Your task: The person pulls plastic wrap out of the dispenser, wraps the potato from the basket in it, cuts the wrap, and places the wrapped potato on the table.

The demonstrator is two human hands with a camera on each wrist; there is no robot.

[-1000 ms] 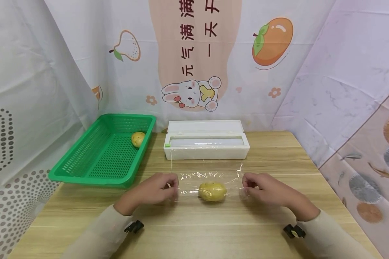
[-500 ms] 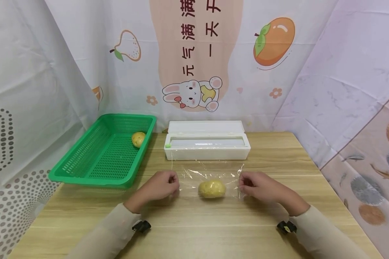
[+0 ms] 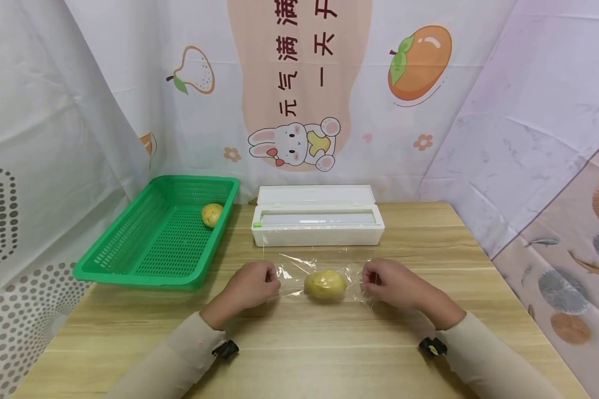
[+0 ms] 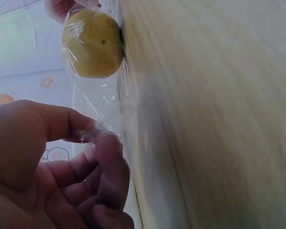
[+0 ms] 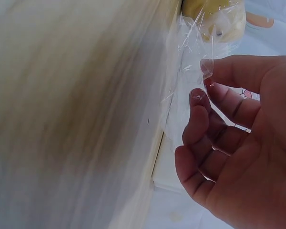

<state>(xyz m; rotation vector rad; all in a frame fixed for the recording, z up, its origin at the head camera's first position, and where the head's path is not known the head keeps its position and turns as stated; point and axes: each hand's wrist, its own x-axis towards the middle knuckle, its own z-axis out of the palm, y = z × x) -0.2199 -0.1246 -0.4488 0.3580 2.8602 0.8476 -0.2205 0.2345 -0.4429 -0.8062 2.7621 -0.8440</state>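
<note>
A yellow potato (image 3: 325,285) lies on the wooden table between my two hands, with clear cling film (image 3: 292,272) drawn over it. My left hand (image 3: 252,286) pinches one side of the film between thumb and forefinger; the left wrist view shows it bunched at the fingertips (image 4: 109,145). On the other side, my right hand (image 3: 391,285) pinches the film between thumb and index finger, its other fingers loosely curled. Beyond the potato, the sheet runs back to a white film dispenser box (image 3: 318,237) with its lid raised.
A green plastic basket (image 3: 199,274) stands at the left with a second potato (image 3: 211,215) inside. Printed curtains (image 3: 202,133) hang behind and at both sides of the table (image 3: 299,354). Both wrists carry black straps.
Both hands have moved closer together and slightly away from me, still pinching the film. The potato has shifted a little toward the dispenser, and the film has creased around it.
</note>
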